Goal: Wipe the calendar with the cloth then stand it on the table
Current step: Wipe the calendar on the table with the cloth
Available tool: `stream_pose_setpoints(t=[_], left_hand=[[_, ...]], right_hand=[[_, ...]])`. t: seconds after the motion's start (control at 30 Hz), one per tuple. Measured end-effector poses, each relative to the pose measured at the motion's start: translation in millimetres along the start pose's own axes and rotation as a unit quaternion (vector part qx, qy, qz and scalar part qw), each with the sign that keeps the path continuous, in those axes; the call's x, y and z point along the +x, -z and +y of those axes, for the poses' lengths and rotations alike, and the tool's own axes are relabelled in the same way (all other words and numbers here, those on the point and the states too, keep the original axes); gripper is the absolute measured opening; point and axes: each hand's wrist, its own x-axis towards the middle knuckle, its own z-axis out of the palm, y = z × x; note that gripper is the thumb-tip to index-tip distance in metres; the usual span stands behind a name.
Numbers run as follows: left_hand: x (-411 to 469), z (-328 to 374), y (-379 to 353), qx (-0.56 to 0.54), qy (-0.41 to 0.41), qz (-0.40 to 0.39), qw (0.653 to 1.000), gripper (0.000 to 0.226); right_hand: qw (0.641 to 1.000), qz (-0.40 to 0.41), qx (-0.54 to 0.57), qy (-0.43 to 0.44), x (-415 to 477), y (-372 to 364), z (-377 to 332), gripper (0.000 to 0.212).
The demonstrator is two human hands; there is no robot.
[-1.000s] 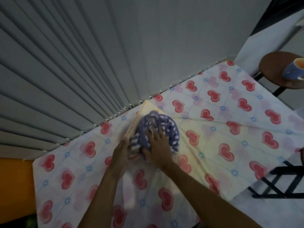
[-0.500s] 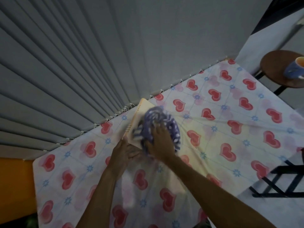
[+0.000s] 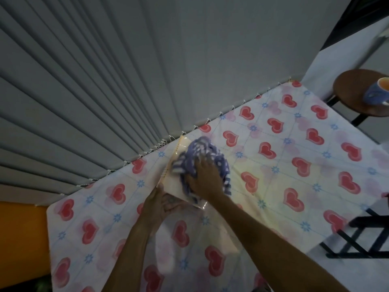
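The calendar [image 3: 173, 183], pale cream with a spiral edge on its left, lies flat on the heart-patterned tablecloth [image 3: 294, 186] close to the blinds. A bunched purple-and-white striped cloth [image 3: 202, 153] covers most of it. My right hand [image 3: 205, 178] presses down on the cloth, fingers curled into it. My left hand [image 3: 162, 204] holds the calendar's near corner, thumb on top. Much of the calendar's face is hidden under cloth and hand.
Grey vertical blinds [image 3: 126, 70] stand right behind the table's far edge. A round brown stool [image 3: 355, 91] at the right carries a blue mug [image 3: 376, 91]. A black frame [image 3: 368, 234] sits off the table's right edge. An orange surface [image 3: 21, 239] lies to the left.
My right hand has rubbed the cloth across the calendar, first up toward the blinds, then back a little. My left hand has kept its hold on the near corner.
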Motion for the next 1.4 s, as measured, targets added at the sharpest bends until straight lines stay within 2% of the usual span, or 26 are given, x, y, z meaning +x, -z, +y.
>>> stream_pose_setpoints(t=[0.1, 0.17, 0.23, 0.3, 0.37, 0.43, 0.5, 0.57, 0.67, 0.73, 0.83, 0.97, 1.07, 1.13, 1.23, 1.33, 1.4], left_hand=[[2, 7, 1, 0.019, -0.025, 0.011, 0.999, 0.044], [2, 6, 1, 0.014, -0.023, 0.014, 1.000, 0.043], [-1, 5, 0, 0.001, -0.021, 0.020, 1.000, 0.041], [-4, 3, -3, -0.025, -0.021, 0.015, 0.999, 0.042], [-8, 1, -6, -0.042, -0.023, -0.014, 0.999, 0.046], [-10, -1, -9, -0.044, -0.023, -0.026, 0.998, 0.047], [-9, 0, -13, -0.036, -0.028, -0.018, 0.999, 0.048], [-7, 3, -14, -0.024, -0.035, -0.006, 0.999, 0.053], [-2, -5, -7, -0.023, -0.015, 0.011, 1.000, 0.055], [-5, -11, -3, -0.026, 0.015, 0.008, 1.000, 0.057], [-13, -17, 1, -0.044, 0.013, 0.001, 0.999, 0.060], [-21, -9, -5, -0.075, -0.011, -0.049, 0.996, 0.048], [-26, 2, -15, -0.073, -0.033, -0.053, 0.995, 0.042], [-26, 8, -21, -0.056, -0.042, -0.051, 0.996, 0.041], [-25, 16, -28, -0.037, -0.053, -0.045, 0.997, 0.049], [-22, 23, -32, -0.014, -0.037, -0.023, 0.999, 0.042], [-22, 25, -34, -0.016, -0.035, -0.022, 0.999, 0.040]], right_hand=[[0.996, -0.026, 0.040, 0.072, -51, -23, -14, 0.073], [0.994, -0.038, 0.045, 0.093, -43, -19, -10, 0.070], [0.996, -0.029, 0.059, 0.064, -12, -4, -6, 0.058], [0.994, -0.004, 0.110, -0.006, 23, 20, -3, 0.041], [0.987, -0.018, 0.140, -0.073, 46, 38, 4, 0.045], [0.989, -0.011, 0.115, -0.091, 46, 41, 7, 0.050], [0.995, 0.013, 0.073, -0.071, 23, 30, 4, 0.050], [0.994, 0.021, 0.099, -0.037, -20, 3, -1, 0.056], [0.992, -0.011, 0.119, 0.034, -96, -27, -6, 0.070], [0.988, -0.023, 0.149, 0.043, -118, -30, 3, 0.070], [0.974, -0.015, 0.222, -0.026, -97, -6, 24, 0.057], [0.977, 0.035, 0.199, -0.073, -39, 41, 42, 0.039], [0.969, 0.074, 0.219, -0.085, -25, 57, 38, 0.027], [0.975, 0.063, 0.205, -0.063, -37, 56, 30, 0.030], [0.994, 0.024, 0.107, 0.008, -81, 37, 11, 0.052], [0.990, 0.038, 0.106, 0.082, -119, 28, -8, 0.065], [0.988, 0.035, 0.105, 0.108, -116, 34, -6, 0.066]])
